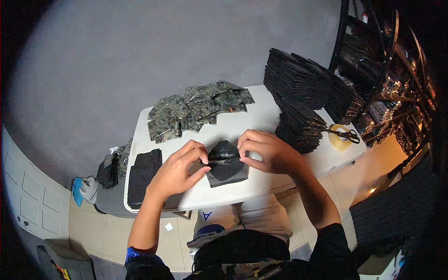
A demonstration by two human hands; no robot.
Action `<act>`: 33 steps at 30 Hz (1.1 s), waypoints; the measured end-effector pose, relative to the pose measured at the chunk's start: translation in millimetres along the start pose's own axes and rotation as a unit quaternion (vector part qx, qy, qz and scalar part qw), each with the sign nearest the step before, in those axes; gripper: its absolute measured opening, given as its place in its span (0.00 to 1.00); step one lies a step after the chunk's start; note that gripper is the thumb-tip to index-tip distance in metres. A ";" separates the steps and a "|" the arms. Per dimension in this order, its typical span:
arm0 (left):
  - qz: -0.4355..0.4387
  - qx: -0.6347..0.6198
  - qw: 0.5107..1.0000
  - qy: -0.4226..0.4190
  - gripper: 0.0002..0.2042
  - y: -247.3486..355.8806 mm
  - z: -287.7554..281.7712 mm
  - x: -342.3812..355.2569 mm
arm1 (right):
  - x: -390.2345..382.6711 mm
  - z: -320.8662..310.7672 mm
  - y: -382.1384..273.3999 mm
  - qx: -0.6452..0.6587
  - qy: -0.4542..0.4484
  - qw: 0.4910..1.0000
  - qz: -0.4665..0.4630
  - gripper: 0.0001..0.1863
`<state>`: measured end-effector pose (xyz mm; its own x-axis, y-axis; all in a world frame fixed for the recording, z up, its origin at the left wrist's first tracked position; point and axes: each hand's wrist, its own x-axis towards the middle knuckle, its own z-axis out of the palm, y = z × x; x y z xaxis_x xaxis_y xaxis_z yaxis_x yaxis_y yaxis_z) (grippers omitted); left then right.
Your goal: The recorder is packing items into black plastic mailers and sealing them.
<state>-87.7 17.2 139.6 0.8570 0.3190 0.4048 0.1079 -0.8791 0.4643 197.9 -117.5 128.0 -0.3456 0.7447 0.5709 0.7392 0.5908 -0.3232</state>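
Note:
At the table's near edge lies a small black packet (227, 174), seemingly dark folded cloth in a shiny clear plastic bag. Its upper part gapes where both hands pinch it. My left hand (179, 168) has thumb and fingers closed toward the packet's left edge. My right hand (266, 150) grips the opposite edge between thumb and fingertips. Left of my left hand sits a flat stack of black folded cloth (143, 176). Beyond the packet, a heap of camouflage-patterned packets (193, 109) in clear plastic covers the table's far side.
Tall stacks of black folded pieces (298, 84) stand on the right of the white table (261, 116). Beside them lie black-handled scissors (347, 135) and a roll of tape (339, 142). Crowded shelving (368, 60) is at far right. More packets (112, 165) rest on a grey seat at left.

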 end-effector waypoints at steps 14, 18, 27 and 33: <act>0.014 0.037 0.999 -0.005 0.13 -47.7 29.4 38.0 | 32.0 11.4 28.8 0.005 -0.021 0.998 0.055 0.25; 0.041 0.045 0.998 -0.009 0.11 -35.9 22.8 39.9 | 41.6 16.5 53.1 0.002 -0.036 0.999 0.005 0.29; 0.072 0.074 0.995 -0.015 0.12 -16.2 9.5 31.6 | 48.5 14.2 78.4 0.065 -0.178 0.981 0.038 0.22; 0.018 0.022 0.997 -0.070 0.13 -34.1 -5.9 20.8 | 38.8 -11.3 54.4 0.090 -0.161 0.982 0.045 0.17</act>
<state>-76.5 55.9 136.8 0.9224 0.2370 0.3051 0.0949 -0.9045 0.4159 231.3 -60.0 141.1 -0.4695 0.8391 0.2748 0.6714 0.5414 -0.5061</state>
